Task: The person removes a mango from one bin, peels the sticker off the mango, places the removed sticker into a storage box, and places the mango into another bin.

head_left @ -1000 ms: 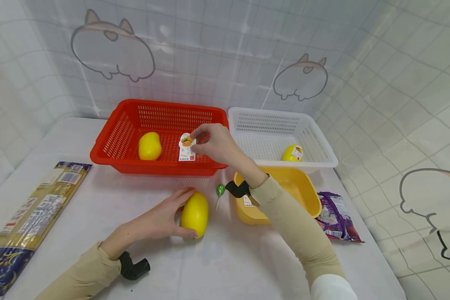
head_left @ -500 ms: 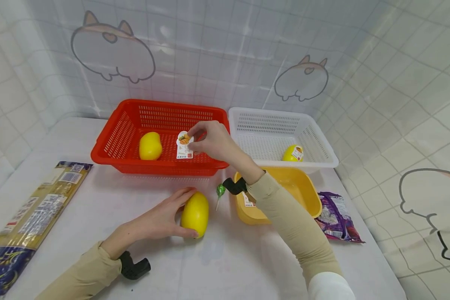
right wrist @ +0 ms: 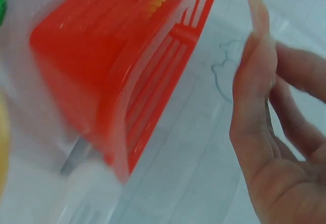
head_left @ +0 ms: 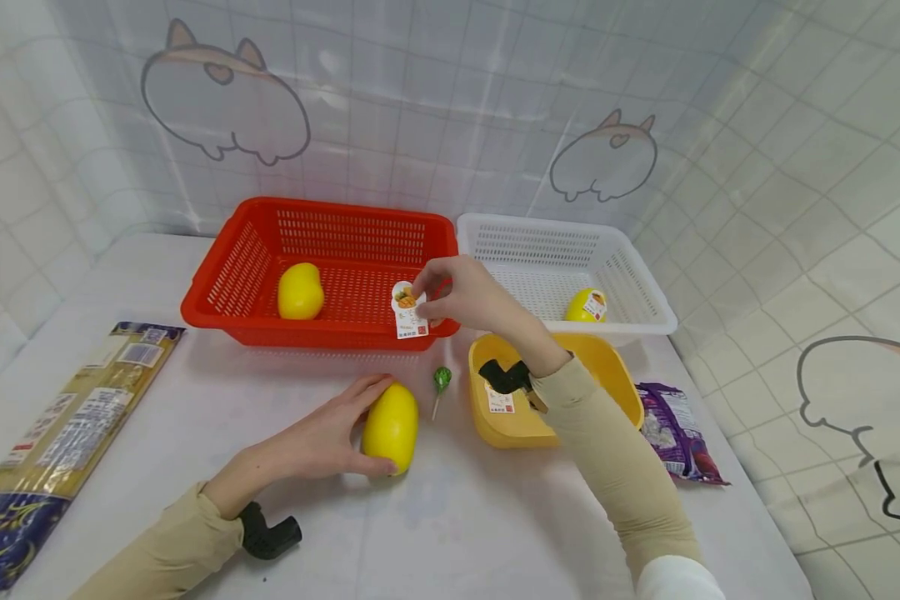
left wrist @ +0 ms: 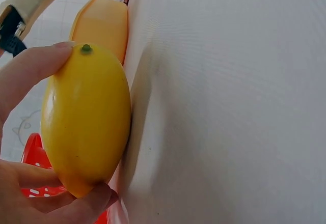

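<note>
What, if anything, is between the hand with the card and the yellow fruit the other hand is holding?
Nothing visible blocks the right hand. Past the front rim of the red basket, just white table leads to the yellow fruit in the left hand; the green lollipop lies off to the side.

yellow fruit: glossy (almost waxy) | label: papery | red basket: plastic

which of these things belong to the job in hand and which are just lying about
Likely part of the job:
yellow fruit in the left grip
label in the right grip
labelled fruit in the white basket
third fruit in the red basket
yellow tub with a second label

Probably just lying about:
green lollipop
long gold-and-blue packet
purple packet
</note>
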Available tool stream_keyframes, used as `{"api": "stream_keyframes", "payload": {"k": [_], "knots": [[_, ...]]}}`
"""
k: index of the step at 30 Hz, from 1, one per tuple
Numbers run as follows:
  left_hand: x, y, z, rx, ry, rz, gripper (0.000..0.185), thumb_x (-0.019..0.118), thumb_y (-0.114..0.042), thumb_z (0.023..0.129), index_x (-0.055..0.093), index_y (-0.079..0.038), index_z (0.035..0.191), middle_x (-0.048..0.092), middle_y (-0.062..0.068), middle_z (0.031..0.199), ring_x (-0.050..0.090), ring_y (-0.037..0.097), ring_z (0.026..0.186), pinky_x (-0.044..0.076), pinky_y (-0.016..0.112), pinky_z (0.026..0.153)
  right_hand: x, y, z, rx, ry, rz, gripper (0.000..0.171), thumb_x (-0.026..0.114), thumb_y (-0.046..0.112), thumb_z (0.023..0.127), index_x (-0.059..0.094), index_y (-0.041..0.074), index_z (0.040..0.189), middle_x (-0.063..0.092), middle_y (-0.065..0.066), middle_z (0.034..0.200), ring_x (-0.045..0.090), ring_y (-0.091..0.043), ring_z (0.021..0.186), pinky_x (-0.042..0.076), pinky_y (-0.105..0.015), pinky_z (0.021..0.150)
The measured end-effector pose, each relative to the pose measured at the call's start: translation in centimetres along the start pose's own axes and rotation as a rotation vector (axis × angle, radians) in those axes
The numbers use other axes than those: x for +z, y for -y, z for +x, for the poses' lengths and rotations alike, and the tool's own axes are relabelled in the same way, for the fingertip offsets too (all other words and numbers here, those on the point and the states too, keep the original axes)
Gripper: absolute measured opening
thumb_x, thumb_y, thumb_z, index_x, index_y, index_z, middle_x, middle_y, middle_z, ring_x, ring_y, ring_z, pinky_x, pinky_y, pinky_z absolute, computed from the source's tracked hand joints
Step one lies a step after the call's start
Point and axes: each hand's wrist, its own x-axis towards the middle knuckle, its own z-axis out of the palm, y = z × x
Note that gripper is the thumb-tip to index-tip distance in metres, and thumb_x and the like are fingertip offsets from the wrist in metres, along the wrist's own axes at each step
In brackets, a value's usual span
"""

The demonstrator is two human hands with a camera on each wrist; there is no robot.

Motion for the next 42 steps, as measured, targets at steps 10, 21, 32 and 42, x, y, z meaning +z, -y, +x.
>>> {"api": "stream_keyframes", "payload": {"k": [10, 21, 32, 42], "knots": [[0.1, 0.2, 0.0, 0.014, -0.016, 0.014, 0.115, 0.084, -0.056, 0.072, 0.027, -0.003, 0.157, 0.027, 0.012, 0.161, 0.038, 0.032, 0.142, 0.035, 0.054, 0.116, -3.0, -5.1, -4.3, 0.124, 0.148, -0.003, 0.007, 0.074, 0.005, 0.087, 0.070, 0.007, 0.093, 0.069, -0.008, 0.087, 0.069, -0.024, 0.073, 0.061, -0.036, 0.074], [0.1, 0.2, 0.0, -0.001, -0.002, 0.006, 0.116, 0.083, -0.058, 0.072, 0.026, -0.004, 0.157, 0.026, 0.012, 0.162, 0.037, 0.033, 0.143, 0.035, 0.055, 0.116, -5.3, -9.7, -7.6, 0.233, 0.198, -0.026, 0.009, 0.076, 0.002, 0.085, 0.068, 0.001, 0.087, 0.071, -0.009, 0.083, 0.069, -0.020, 0.067, 0.062, -0.035, 0.071], [0.1, 0.3, 0.0, -0.014, 0.003, 0.012, 0.117, 0.083, -0.060, 0.071, 0.025, -0.005, 0.158, 0.025, 0.013, 0.162, 0.035, 0.034, 0.144, 0.034, 0.056, 0.116, -5.6, -11.7, -9.1, 0.293, 0.291, -0.074, 0.012, 0.078, 0.003, 0.085, 0.066, 0.001, 0.087, 0.064, -0.010, 0.082, 0.068, -0.020, 0.069, 0.062, -0.033, 0.069], [0.1, 0.2, 0.0, -0.011, 0.002, 0.006, 0.116, 0.083, -0.059, 0.072, 0.026, -0.004, 0.157, 0.025, 0.012, 0.162, 0.036, 0.034, 0.143, 0.034, 0.056, 0.116, -4.4, -13.2, -8.5, 0.291, 0.373, -0.119, 0.013, 0.078, -0.003, 0.080, 0.065, -0.002, 0.082, 0.058, -0.008, 0.076, 0.065, -0.017, 0.063, 0.062, -0.032, 0.063]]}}
